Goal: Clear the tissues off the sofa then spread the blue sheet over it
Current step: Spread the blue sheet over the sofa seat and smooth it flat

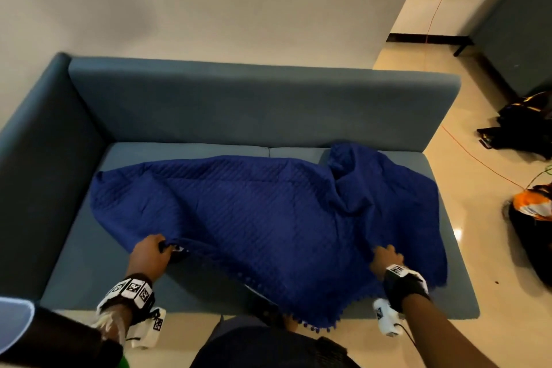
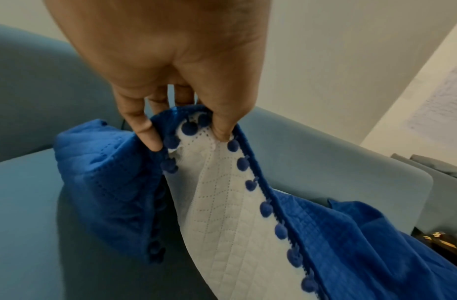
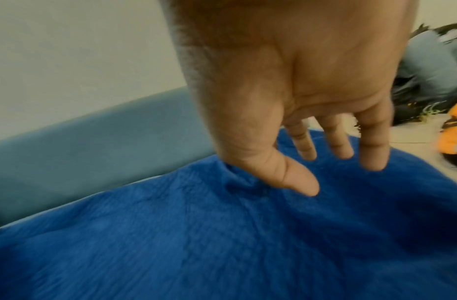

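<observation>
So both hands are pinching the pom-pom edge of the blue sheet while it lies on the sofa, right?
Not quite. Only the left hand pinches the pom-pom edge of the blue sheet; the left wrist view shows it. In the right wrist view, the right hand rests open, fingers spread, on the sheet. It does lie on the sofa.

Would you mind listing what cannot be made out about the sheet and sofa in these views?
- Head view: the sofa seat under the blue sheet is hidden, so leftover tissues cannot be ruled out.
- Right wrist view: motion blur hides the sheet's weave beneath the right hand.
- Left wrist view: the left hand covers the pinched corner.
</observation>
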